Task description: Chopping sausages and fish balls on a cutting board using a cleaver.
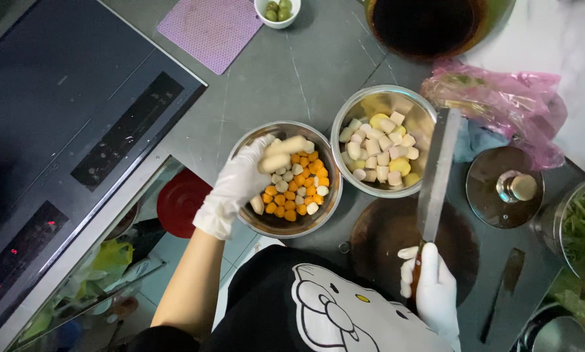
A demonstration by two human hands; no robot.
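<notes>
My left hand [237, 186], in a white glove, reaches into a steel bowl [264, 223] of small orange and white balls and grips pale sausage-like pieces [281, 154] above them. My right hand [431, 287], also gloved, holds a large cleaver [438, 173] by its handle, blade pointing away over a dark round cutting board [387, 244]. A second steel bowl [377, 104], beside the blade, holds cut pale and yellow pieces.
An induction cooktop [64, 124] lies at the left. A pink mat [211, 29] and a small bowl of green olives [277, 10] sit at the top. A pink plastic bag [501, 98], glass lid [504, 189], dark pot [433, 23] and pot of greens [583, 225] crowd the right.
</notes>
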